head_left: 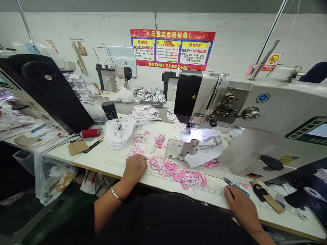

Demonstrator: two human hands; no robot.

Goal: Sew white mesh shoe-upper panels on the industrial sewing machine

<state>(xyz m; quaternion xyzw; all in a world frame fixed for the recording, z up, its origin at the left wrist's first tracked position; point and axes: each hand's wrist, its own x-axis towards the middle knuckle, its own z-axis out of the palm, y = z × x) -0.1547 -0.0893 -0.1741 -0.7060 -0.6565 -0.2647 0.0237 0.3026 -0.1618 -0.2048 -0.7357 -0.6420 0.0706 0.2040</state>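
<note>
My left hand [135, 169] rests closed at the table's front edge, its fingers curled beside the pink and white cut pieces [170, 168]. Whatever it may hold is hidden. Also curled closed, my right hand [239, 203] lies at the front edge by the blue-handled scissors [236, 186]. I cannot tell whether it touches them or has anything in it. Between and beyond the hands, a white mesh shoe upper [205, 153] hangs over the post of the sewing machine [217, 98], under its lit needle area.
Stacked white uppers [120, 132] and another stack of pieces [145, 115] stand left of the machine. A red thread cone [90, 132] lies near a cardboard piece [78, 147]. On the right are a brown strap-like piece [268, 197] and a black knee-shaped pad [272, 162].
</note>
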